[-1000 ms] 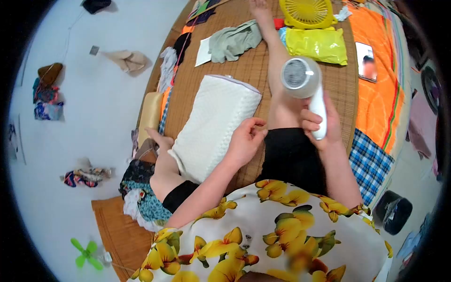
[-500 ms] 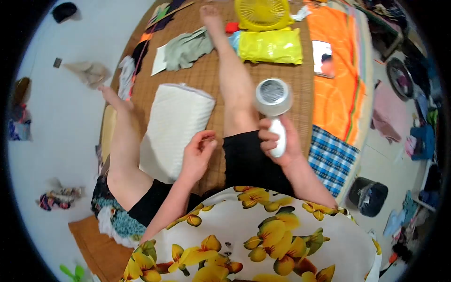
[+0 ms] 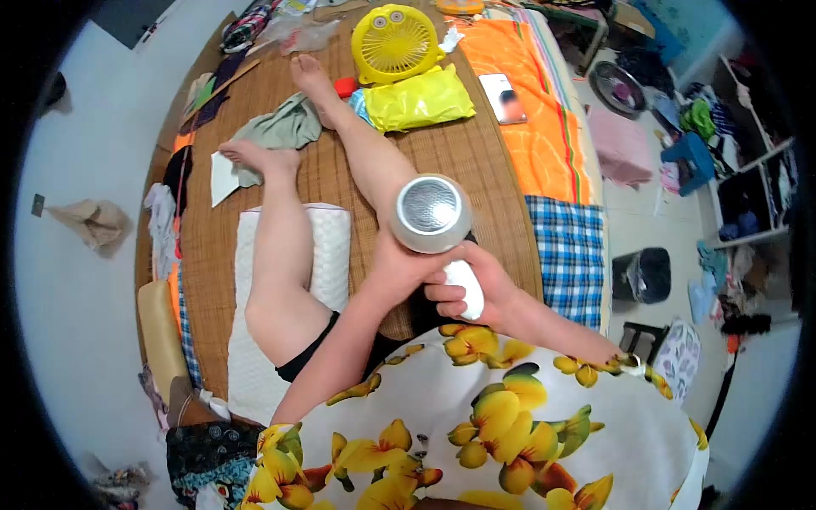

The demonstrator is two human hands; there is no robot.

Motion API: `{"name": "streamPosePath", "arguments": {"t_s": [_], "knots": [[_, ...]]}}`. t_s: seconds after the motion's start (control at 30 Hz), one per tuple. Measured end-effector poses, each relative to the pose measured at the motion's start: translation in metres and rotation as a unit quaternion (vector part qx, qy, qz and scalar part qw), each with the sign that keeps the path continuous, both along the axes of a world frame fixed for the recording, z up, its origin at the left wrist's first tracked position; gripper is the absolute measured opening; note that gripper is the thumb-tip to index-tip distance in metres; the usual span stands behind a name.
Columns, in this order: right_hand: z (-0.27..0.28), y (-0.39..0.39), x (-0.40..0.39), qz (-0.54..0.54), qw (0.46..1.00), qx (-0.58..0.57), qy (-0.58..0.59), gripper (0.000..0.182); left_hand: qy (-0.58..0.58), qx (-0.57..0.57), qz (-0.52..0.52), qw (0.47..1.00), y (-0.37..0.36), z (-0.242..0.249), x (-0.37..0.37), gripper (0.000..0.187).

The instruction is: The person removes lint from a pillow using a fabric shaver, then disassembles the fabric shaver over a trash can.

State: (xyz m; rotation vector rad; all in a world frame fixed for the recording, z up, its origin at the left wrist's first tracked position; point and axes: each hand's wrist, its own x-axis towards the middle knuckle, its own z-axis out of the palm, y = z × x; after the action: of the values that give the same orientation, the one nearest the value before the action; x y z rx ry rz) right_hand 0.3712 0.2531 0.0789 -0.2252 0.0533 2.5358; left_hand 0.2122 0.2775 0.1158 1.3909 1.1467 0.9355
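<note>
A white fabric shaver (image 3: 429, 206) with a round silver mesh head is held up over my lap, its mesh facing me. My right hand (image 3: 483, 287) is wrapped around its white handle (image 3: 464, 289). Against the underside of the head is my left hand (image 3: 401, 265), its fingers curled behind the head and mostly hidden. Under my left leg lies a white textured pillow (image 3: 330, 255), partly covered by that leg.
A woven mat (image 3: 501, 229) covers the bed. Toward my feet are a yellow fan (image 3: 395, 47), a shiny yellow package (image 3: 425, 99) and a grey-green cloth (image 3: 285, 123). A phone (image 3: 502, 99) lies on an orange cloth (image 3: 544, 157). A dark bin (image 3: 643, 276) stands on the floor.
My left hand has moved up and right to the shaver's head. The shaver has shifted left and closer. My left leg now lies across the pillow, and the view has turned right.
</note>
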Motion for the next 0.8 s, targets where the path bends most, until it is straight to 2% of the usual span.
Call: {"name": "streamPosePath", "arguments": {"t_s": [0.03,0.07,0.1,0.13,0.17,0.2,0.23,0.27,0.3,0.33,0.37,0.4,0.43,0.47,0.5,0.53,0.57,0.63,0.67,0.7,0.77,0.8], "knots": [[0.000,-0.002,-0.013,0.019,1.000,0.000,0.003,0.024,0.003,0.025,0.020,0.999,-0.007,0.005,-0.010,0.044],[0.006,-0.005,-0.025,0.030,0.999,0.011,0.009,0.028,-0.045,0.005,0.038,0.998,-0.011,0.001,-0.023,0.035],[0.015,-0.010,-0.037,0.039,0.999,0.022,0.013,0.033,-0.097,0.009,0.034,0.995,-0.013,-0.005,-0.036,0.034],[0.025,-0.018,-0.049,0.041,0.993,0.079,-0.074,0.038,-0.137,-0.025,0.054,0.989,-0.017,-0.006,-0.050,0.031],[0.038,-0.022,-0.058,0.050,0.976,0.138,-0.160,0.045,-0.142,-0.004,0.069,0.987,-0.019,-0.001,-0.061,0.031],[0.052,-0.026,-0.065,0.072,0.958,0.192,-0.201,0.058,-0.184,0.010,0.084,0.979,-0.025,0.008,-0.071,0.034],[0.070,-0.029,-0.069,0.085,0.928,0.252,-0.260,0.055,-0.185,0.040,0.092,0.978,-0.024,0.012,-0.083,0.036],[0.096,-0.032,-0.063,0.093,0.838,0.362,-0.398,0.051,-0.186,0.071,0.099,0.975,-0.023,0.016,-0.096,0.037],[0.122,-0.036,-0.056,0.020,0.733,0.496,-0.464,0.050,-0.196,0.120,0.117,0.966,-0.021,0.019,-0.106,0.038],[0.151,-0.036,-0.049,-0.049,0.675,0.522,-0.520,0.051,-0.184,0.126,0.138,0.965,-0.018,0.019,-0.118,0.041],[0.166,-0.029,-0.036,-0.117,0.667,0.479,-0.559,0.050,-0.172,0.133,0.159,0.963,-0.015,0.019,-0.128,0.044],[0.181,-0.016,-0.011,-0.185,0.564,0.540,-0.597,0.049,-0.171,0.174,0.145,0.959,-0.013,0.025,-0.133,0.050],[0.190,0.001,0.014,-0.255,0.586,0.525,-0.563,0.049,-0.128,0.182,0.136,0.965,-0.016,0.036,-0.136,0.053],[0.200,0.015,0.042,-0.277,0.542,0.555,-0.568,0.051,-0.141,0.200,0.128,0.961,-0.017,0.041,-0.136,0.054],[0.199,0.034,0.075,-0.268,0.552,0.575,-0.541,0.052,-0.152,0.215,0.116,0.958,-0.017,0.045,-0.134,0.055],[0.196,0.045,0.099,-0.271,0.600,0.526,-0.539,0.051,-0.150,0.214,0.108,0.959,-0.017,0.050,-0.130,0.053],[0.183,0.040,0.100,-0.273,0.599,0.524,-0.540,0.051,-0.156,0.194,0.084,0.965,-0.021,0.058,-0.124,0.054],[0.170,0.025,0.105,-0.281,0.622,0.441,-0.583,0.053,-0.167,0.250,0.047,0.953,-0.015,0.058,-0.105,0.055],[0.171,0.008,0.115,-0.291,0.615,0.436,-0.590,0.053,-0.114,0.268,0.044,0.956,-0.018,0.059,-0.097,0.056],[0.174,-0.017,0.124,-0.248,0.618,0.425,-0.613,0.051,-0.121,0.268,0.028,0.955,-0.020,0.057,-0.088,0.056],[0.178,-0.059,0.137,-0.160,0.622,0.409,-0.648,0.049,-0.138,0.178,-0.004,0.974,-0.016,0.049,-0.074,0.059],[0.177,-0.075,0.144,-0.115,0.628,0.397,-0.660,0.049,-0.154,0.171,-0.014,0.973,-0.012,0.043,-0.068,0.055]]}}
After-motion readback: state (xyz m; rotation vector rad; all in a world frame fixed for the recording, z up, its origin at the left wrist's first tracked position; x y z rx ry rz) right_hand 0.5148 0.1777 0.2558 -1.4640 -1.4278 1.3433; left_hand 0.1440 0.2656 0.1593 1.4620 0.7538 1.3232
